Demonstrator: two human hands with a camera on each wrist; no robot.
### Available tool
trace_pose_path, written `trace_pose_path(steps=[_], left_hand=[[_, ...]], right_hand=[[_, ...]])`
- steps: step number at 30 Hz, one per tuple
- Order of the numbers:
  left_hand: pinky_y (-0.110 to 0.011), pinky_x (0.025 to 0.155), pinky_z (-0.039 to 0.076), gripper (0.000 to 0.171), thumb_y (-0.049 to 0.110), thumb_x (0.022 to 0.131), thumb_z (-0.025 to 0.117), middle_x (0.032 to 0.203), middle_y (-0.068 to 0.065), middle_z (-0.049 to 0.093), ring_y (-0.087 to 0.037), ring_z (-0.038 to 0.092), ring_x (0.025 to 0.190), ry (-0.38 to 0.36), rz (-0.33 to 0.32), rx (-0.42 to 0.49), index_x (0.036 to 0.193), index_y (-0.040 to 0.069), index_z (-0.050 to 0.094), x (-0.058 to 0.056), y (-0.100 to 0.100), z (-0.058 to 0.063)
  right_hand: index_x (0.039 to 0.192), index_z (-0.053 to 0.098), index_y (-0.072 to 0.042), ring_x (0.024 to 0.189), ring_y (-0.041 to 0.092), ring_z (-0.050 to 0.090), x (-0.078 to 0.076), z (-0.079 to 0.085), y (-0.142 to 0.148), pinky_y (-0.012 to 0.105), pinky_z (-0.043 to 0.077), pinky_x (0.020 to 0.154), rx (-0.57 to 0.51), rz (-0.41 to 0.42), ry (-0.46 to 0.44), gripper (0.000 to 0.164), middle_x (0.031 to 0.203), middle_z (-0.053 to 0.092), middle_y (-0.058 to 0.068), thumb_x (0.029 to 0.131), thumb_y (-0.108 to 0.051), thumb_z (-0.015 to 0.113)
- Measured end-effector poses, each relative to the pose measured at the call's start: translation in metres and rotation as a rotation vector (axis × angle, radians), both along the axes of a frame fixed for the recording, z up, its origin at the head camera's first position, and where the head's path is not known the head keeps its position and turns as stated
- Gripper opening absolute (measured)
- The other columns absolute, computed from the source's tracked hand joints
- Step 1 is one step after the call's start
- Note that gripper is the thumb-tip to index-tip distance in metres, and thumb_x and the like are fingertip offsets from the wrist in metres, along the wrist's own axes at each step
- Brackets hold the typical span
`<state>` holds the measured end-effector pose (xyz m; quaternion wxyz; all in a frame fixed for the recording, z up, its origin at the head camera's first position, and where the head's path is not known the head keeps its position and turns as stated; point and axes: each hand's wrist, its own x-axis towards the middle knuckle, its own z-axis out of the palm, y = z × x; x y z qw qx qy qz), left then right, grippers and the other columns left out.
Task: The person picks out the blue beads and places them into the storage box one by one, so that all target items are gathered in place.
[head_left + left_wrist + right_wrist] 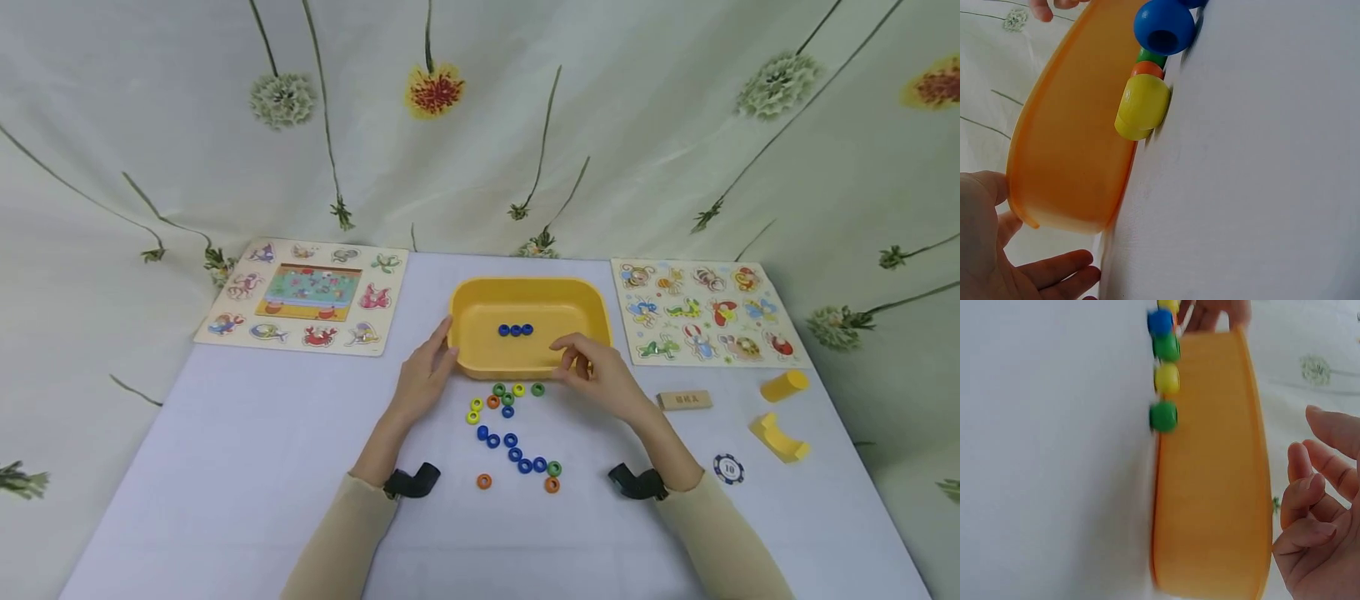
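A yellow tray (472, 362) stands at the middle of the table, with three blue beads (515, 330) in a row on its floor. My left hand (426, 375) is at the tray's left end, its fingers along the outer wall; in the left wrist view the thumb (992, 185) touches the rim. Over the tray's front right corner hovers my right hand (600, 379), fingers loosely bent. Nothing shows between those fingers in the right wrist view. In front of the tray lie scattered loose beads: blue ones (515, 454), green (537, 389), yellow (476, 404) and orange (484, 482).
Picture puzzle boards lie at the back left (375, 325) and back right (660, 312). On the right are a wooden block (684, 400), a yellow cylinder (784, 386), a yellow arch block (778, 438) and a round chip marked 10 (729, 469). A flowered curtain (480, 167) hangs behind.
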<state>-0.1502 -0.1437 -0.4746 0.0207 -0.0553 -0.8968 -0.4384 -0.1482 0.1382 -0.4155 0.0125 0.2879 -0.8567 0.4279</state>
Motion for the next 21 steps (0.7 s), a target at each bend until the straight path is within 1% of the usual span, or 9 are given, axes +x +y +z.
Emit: trace_pose_path(steps=[2,4,6,8,10,12,17,19,21], left_hand=[[-0.046,0.107,0.022,0.051,0.044,0.092,0.036,0.143,0.006,0.030,-0.022,0.027,0.132,0.001,0.002,-0.002,0.139,0.041,0.016,0.000,0.000,0.000],[-0.045,0.107,0.022,0.051,0.042,0.093,0.037,0.143,0.006,0.031,-0.022,0.027,0.132,0.005,0.005,-0.003,0.139,0.041,0.016,-0.001,0.000,0.000],[-0.045,0.107,0.022,0.051,0.041,0.093,0.037,0.143,0.006,0.030,-0.022,0.027,0.132,0.008,0.002,-0.003,0.140,0.040,0.017,-0.001,0.000,0.000],[-0.046,0.107,0.022,0.051,0.040,0.093,0.037,0.143,0.005,0.030,-0.023,0.027,0.132,0.010,-0.002,-0.004,0.140,0.039,0.016,-0.001,0.000,0.001],[-0.046,0.107,0.022,0.051,0.040,0.093,0.038,0.143,0.006,0.030,-0.022,0.027,0.132,0.006,-0.001,-0.005,0.140,0.039,0.016,-0.001,0.001,0.001],[-0.046,0.107,0.022,0.051,0.040,0.093,0.037,0.144,0.005,0.030,-0.023,0.027,0.132,0.002,-0.005,-0.005,0.140,0.040,0.016,-0.001,0.001,0.002],[-0.046,0.107,0.021,0.051,0.041,0.093,0.037,0.144,0.006,0.029,-0.023,0.026,0.132,-0.005,-0.004,-0.005,0.139,0.041,0.015,-0.001,0.001,0.002],[-0.046,0.107,0.022,0.051,0.040,0.093,0.037,0.144,0.006,0.029,-0.023,0.026,0.132,0.002,-0.008,-0.004,0.139,0.040,0.016,-0.001,0.001,0.002],[-0.045,0.107,0.022,0.051,0.040,0.093,0.037,0.143,0.007,0.030,-0.021,0.026,0.132,0.008,-0.006,-0.006,0.140,0.040,0.016,-0.001,0.001,0.002]], right_hand=[[0.104,0.057,-0.007,0.056,0.015,0.043,0.019,0.007,-0.004,0.026,0.037,0.047,-0.027,0.048,-0.003,0.027,0.075,0.055,0.002,0.078,-0.009,0.066],[0.102,0.058,-0.008,0.056,0.019,0.044,0.036,0.013,-0.009,0.031,0.039,0.047,-0.041,0.092,-0.018,0.028,0.074,0.055,0.004,0.076,-0.007,0.068],[0.102,0.058,-0.008,0.057,0.021,0.045,0.049,0.010,-0.011,0.034,0.039,0.049,-0.052,0.150,-0.030,0.029,0.075,0.056,0.005,0.075,-0.008,0.069],[0.104,0.057,-0.009,0.058,0.021,0.045,0.057,0.001,-0.012,0.034,0.040,0.051,-0.042,0.197,-0.037,0.032,0.076,0.056,0.005,0.075,-0.011,0.070],[0.106,0.057,-0.011,0.060,0.017,0.045,0.062,-0.011,-0.010,0.032,0.040,0.052,-0.031,0.230,-0.034,0.035,0.077,0.056,0.004,0.074,-0.015,0.071],[0.107,0.056,-0.013,0.062,0.013,0.045,0.064,-0.023,-0.007,0.030,0.040,0.053,-0.019,0.238,-0.032,0.037,0.079,0.056,0.001,0.074,-0.020,0.072],[0.107,0.057,-0.017,0.064,0.011,0.044,0.065,-0.045,-0.001,0.024,0.038,0.055,0.008,0.208,-0.063,0.041,0.080,0.054,-0.006,0.072,-0.029,0.073],[0.105,0.056,-0.020,0.064,0.009,0.044,0.065,-0.052,0.000,0.021,0.037,0.055,0.056,0.190,-0.081,0.041,0.079,0.052,-0.008,0.070,-0.032,0.074],[0.103,0.056,-0.023,0.064,0.006,0.043,0.066,-0.058,-0.001,0.017,0.036,0.056,0.127,0.169,-0.097,0.040,0.077,0.051,-0.012,0.070,-0.036,0.074]])
